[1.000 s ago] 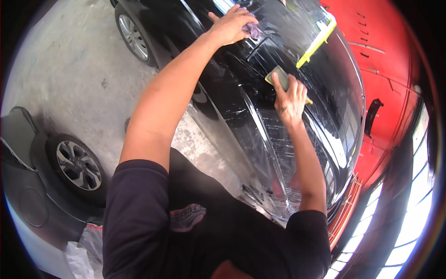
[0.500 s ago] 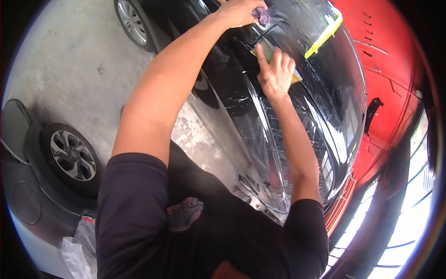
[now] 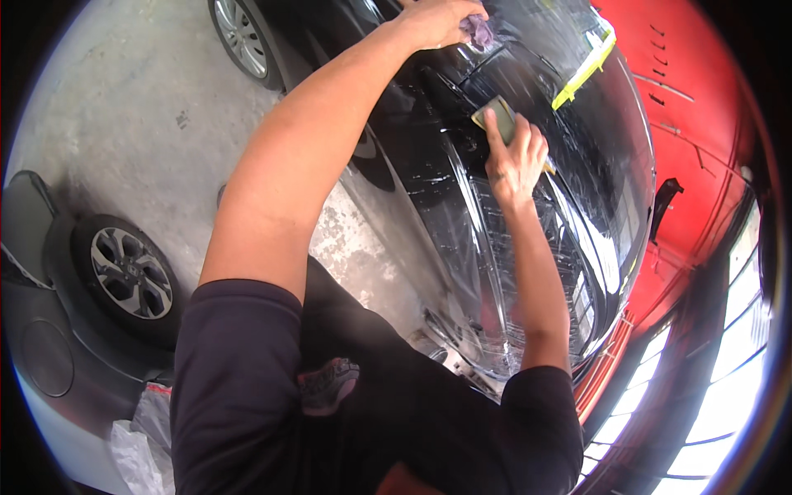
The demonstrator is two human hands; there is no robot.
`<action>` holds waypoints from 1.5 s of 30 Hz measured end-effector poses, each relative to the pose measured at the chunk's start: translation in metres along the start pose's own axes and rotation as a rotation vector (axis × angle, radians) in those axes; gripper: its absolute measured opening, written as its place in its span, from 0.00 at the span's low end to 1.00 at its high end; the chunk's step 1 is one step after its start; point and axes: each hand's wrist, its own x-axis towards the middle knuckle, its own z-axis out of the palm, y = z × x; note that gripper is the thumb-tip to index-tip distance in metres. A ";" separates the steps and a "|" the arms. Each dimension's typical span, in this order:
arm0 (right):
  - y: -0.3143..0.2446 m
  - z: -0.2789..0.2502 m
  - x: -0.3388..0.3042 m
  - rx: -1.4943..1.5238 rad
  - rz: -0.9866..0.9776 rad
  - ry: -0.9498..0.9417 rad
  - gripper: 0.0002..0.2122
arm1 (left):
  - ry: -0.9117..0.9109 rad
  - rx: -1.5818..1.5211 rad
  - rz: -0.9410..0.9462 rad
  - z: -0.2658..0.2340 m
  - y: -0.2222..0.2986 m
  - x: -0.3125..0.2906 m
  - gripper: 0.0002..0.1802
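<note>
A glossy black car [image 3: 421, 223] stretches away ahead of me, with shiny wrinkled clear film [image 3: 528, 256] over its body. My right hand [image 3: 517, 161] is closed on a flat, pale green squeegee [image 3: 501, 118], its thumb laid along the top, and holds it against the car. Farther off, at the upper edge of the view, my left hand [image 3: 433, 23] is closed on a crumpled purple cloth [image 3: 478, 31] at the car's surface. Part of that hand is cut off by the frame.
A bright yellow-green strip [image 3: 584, 70] runs along the car beyond my right hand. Another car's wheel [image 3: 132, 272] and grey body stand at my left, by a crumpled plastic sheet [image 3: 136, 458]. The concrete floor [image 3: 165, 124] lies left; a red wall [image 3: 701, 140] rises right.
The squeegee in my right hand has slid toward me and slightly right over the car. My left hand with the cloth has shifted slightly right.
</note>
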 end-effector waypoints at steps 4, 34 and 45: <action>-0.029 -0.007 0.031 0.006 0.070 -0.140 0.49 | -0.058 0.113 -0.171 -0.009 0.047 -0.005 0.21; 0.040 -0.058 -0.042 0.005 0.143 0.087 0.34 | -0.034 0.150 -0.158 0.002 0.032 -0.004 0.25; 0.044 -0.016 -0.033 0.026 0.065 0.039 0.41 | -0.045 0.082 -0.133 -0.001 0.033 -0.004 0.24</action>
